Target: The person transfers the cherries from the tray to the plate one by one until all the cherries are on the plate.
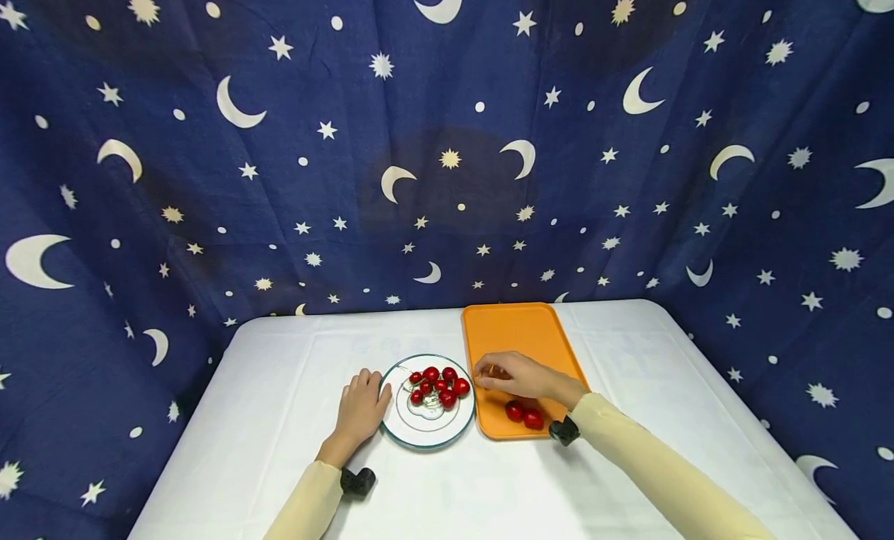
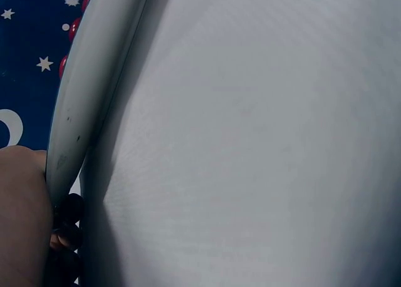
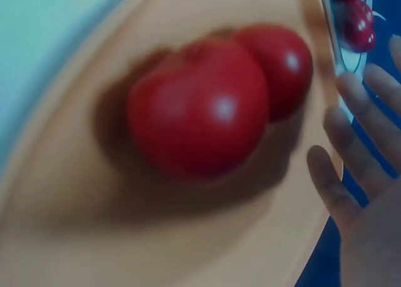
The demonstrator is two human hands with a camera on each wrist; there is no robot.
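Note:
A white plate [image 1: 408, 435] with a dark green rim holds several small, shiny, cherry-like red fruits [image 1: 448, 399] with thin pale stems. At its left side, my left hand [image 1: 359, 408] holds the edge, thumb at the rim. In the left wrist view the plate's pale side [image 2: 94, 80] rises past the hand, with fingertips in dark shadow below. Over the orange tray [image 1: 517, 330], my right hand [image 1: 513, 375] hovers near the plate's right rim, fingers loosely bent and apart, holding nothing visible. Two larger, smooth red fruits [image 3: 200, 108] lie together on the tray's near part, below that wrist.
The plate and tray stand side by side on a white-covered table [image 1: 293, 385]. A dark blue curtain [image 1: 447, 136] with moons and stars hangs behind and at both sides. Black wrist cameras [image 1: 358, 482] sit under both forearms.

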